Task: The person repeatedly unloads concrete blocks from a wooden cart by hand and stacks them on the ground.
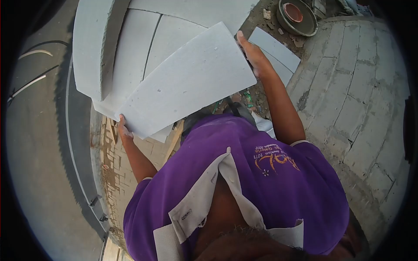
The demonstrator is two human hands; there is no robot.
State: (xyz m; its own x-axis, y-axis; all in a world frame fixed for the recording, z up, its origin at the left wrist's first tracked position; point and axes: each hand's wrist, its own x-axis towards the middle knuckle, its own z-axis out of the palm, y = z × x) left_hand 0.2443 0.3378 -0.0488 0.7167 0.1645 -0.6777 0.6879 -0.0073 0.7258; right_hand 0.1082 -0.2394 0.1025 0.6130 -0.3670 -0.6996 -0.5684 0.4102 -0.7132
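A long, pale grey slab (187,82) is held tilted in front of my purple shirt, between my two hands. My left hand (124,127) grips its lower left end, with the thumb on the face. At the upper right end, my right hand (252,54) grips the short edge, with the thumb up and the other fingers largely hidden behind. Beneath and beyond the held slab lie more pale slabs (174,37) with a dark joint between them. A thick curved slab (93,48) stands at the left of these.
At the upper right, a round basin (311,27) holds a reddish bowl (292,13). A smaller pale slab piece (272,54) lies beyond my right hand. Grey block masonry (348,82) runs along the right. Left are a road (48,152) and brick paving (122,174).
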